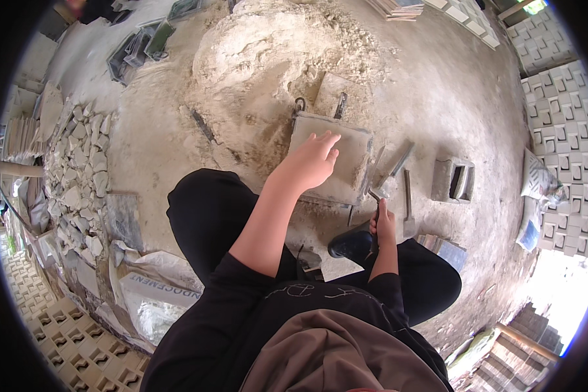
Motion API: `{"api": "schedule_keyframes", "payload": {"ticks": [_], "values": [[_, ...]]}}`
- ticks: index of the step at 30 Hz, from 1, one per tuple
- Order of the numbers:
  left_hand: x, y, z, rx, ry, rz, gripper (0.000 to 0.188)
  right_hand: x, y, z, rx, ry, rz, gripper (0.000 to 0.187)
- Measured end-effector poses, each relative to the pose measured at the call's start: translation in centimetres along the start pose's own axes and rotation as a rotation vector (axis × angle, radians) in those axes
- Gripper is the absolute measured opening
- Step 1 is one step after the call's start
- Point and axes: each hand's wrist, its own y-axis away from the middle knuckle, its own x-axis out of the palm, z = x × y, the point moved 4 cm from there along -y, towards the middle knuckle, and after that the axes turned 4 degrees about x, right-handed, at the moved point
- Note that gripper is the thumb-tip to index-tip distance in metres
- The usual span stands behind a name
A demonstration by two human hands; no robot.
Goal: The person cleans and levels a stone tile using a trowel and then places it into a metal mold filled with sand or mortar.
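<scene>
Our left hand (312, 160) lies flat and open on the grey, square, mortar-filled mould (346, 163); our right hand (383, 225) grips a trowel (391, 171).

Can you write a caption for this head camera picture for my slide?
Left hand pressing on a grey square mould beside a mound of pale mix, right hand gripping a trowel.
</scene>
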Motion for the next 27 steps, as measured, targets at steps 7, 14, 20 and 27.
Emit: {"api": "schedule_keyframes", "payload": {"ticks": [7,14,20,27], "values": [[0.0,-0.1,-0.3,0.025,0.008,0.015,0.040,-0.1,-1.5,-1.4,0.111,-0.120,0.054,0.060],[-0.1,0.0,-0.2,0.009,0.000,-0.011,0.039,-0.2,-2.8,-1.0,0.145,-0.102,0.076,0.060],[-0.1,-0.1,-0.3,0.008,-0.003,-0.007,0.039,-0.1,-3.7,0.1,0.108,-0.115,0.132,0.057],[0.0,-0.2,-0.3,0.012,0.007,-0.011,0.040,0.4,-3.6,2.5,0.056,-0.027,0.154,0.054]]}}
